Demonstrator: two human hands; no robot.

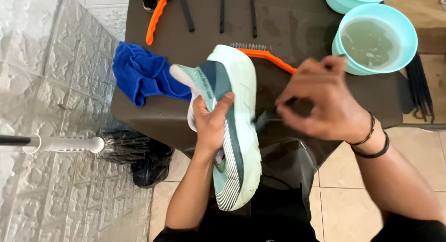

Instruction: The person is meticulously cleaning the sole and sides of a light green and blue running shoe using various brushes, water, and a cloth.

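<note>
My left hand [211, 123] grips a mint-green and dark teal running shoe [234, 130] turned on its side, its thick pale sole facing right, above the near edge of a dark brown table [288, 19]. My right hand [320, 100] is closed around a small dark brush [264, 119], blurred, its bristles touching the sole's edge. Two dark bands circle my right wrist.
A blue cloth [141, 74] lies crumpled at the table's left. An orange-handled brush [269, 56] lies behind the shoe, another orange tool [155, 16] at the back. A teal bowl of cloudy water [374, 39] stands at the right. A white-handled black brush [109, 146] leans by the wall.
</note>
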